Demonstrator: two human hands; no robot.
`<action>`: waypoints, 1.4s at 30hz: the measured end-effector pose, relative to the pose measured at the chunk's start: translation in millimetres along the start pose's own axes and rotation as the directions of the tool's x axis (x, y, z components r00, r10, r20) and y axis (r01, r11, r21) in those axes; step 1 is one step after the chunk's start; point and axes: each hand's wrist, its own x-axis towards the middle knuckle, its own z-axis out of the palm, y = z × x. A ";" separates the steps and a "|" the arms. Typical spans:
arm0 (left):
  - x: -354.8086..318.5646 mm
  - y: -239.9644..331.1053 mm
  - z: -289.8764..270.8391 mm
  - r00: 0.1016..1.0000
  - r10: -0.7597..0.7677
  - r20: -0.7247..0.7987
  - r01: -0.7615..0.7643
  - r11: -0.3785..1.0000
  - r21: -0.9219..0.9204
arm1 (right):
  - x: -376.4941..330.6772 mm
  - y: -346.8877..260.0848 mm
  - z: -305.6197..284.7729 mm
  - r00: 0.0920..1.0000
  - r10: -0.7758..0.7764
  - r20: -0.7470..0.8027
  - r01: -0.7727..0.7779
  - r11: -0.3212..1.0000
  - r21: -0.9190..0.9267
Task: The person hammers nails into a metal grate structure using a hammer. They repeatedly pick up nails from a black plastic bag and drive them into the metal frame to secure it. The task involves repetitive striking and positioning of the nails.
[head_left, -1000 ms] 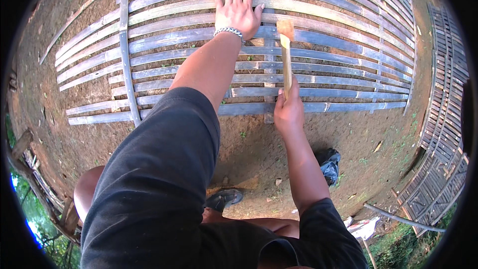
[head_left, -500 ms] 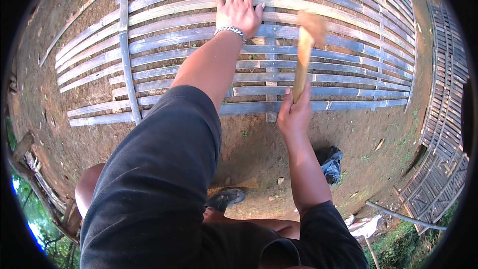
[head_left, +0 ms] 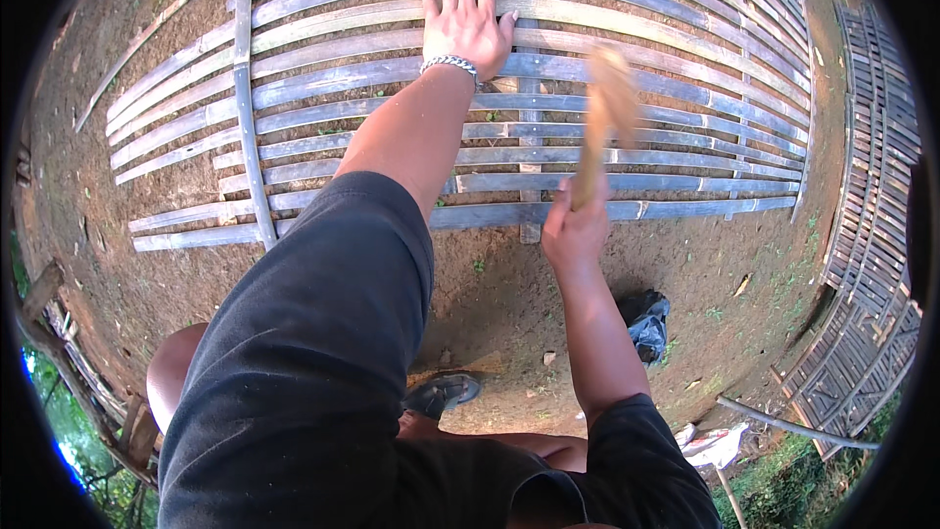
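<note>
- Two hands are at work at a bamboo slat panel (head_left: 333, 77) set out over bare soil (head_left: 509, 294): the left hand (head_left: 462, 27) lies palm down on it, fingers spread apart, gripping nothing; the right hand (head_left: 576, 223) is clamped round the handle of a wooden mallet (head_left: 600, 122).
- The mallet's head is blurred above or against the slats, right of the left hand; contact cannot be told.
- For clean blows, the left palm would best press firmly, well clear of the striking line, with the mallet meeting the bamboo squarely near the cross batten (head_left: 530, 155), probably the firmest backing.
- The left forearm (head_left: 406, 142) hides part of the slats.
- A black plastic bag (head_left: 650, 328) sits near the right forearm (head_left: 605, 338); a second bamboo panel (head_left: 871, 176) stands well apart, far right.
</note>
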 end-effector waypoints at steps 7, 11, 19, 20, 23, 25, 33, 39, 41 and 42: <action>-0.7 -0.1 -4.2 1.000 -0.013 0.025 0.014 1.000 -0.016 | 2.6 1.3 2.2 0.998 0.068 -0.006 -0.066 0.983 0.171; 0.9 -0.2 -2.6 0.999 -0.020 0.033 0.020 1.000 -0.006 | 4.3 9.6 12.6 0.998 0.006 -0.066 0.006 0.985 0.170; 1.1 0.3 -2.2 1.000 -0.011 0.021 0.011 1.000 0.001 | -1.2 13.9 3.3 0.995 0.074 -0.065 -0.054 0.960 0.276; 0.2 0.3 -2.2 0.999 -0.016 0.030 0.016 1.000 -0.006 | -1.3 15.4 3.4 0.996 0.081 -0.036 -0.069 0.965 0.254; 2.0 0.2 -4.4 0.999 -0.022 0.035 0.023 1.000 -0.021 | 0.9 15.2 10.1 0.992 0.100 0.072 -0.105 0.992 0.073; 2.3 -0.3 -5.4 1.000 -0.013 0.020 0.013 1.000 -0.028 | 3.6 11.7 12.3 0.988 0.074 0.135 -0.066 0.996 -0.061; -0.2 0.0 -4.0 1.000 -0.015 0.024 0.015 1.000 -0.005 | -3.5 13.6 16.7 0.961 -0.020 -0.275 0.136 0.901 0.412; -0.1 2.2 -6.4 0.998 -0.016 0.066 0.016 1.000 0.000 | -0.7 5.8 11.1 0.981 0.170 0.096 -0.175 0.984 0.046; 0.3 -0.2 -5.5 0.998 -0.016 0.054 0.015 1.000 0.013 | -8.4 1.2 5.3 0.994 0.091 -0.054 -0.075 0.965 0.252; -0.8 -1.0 -5.2 0.999 -0.015 0.047 0.014 1.000 0.019 | -8.1 -0.9 3.3 0.991 0.054 -0.121 -0.007 0.933 0.359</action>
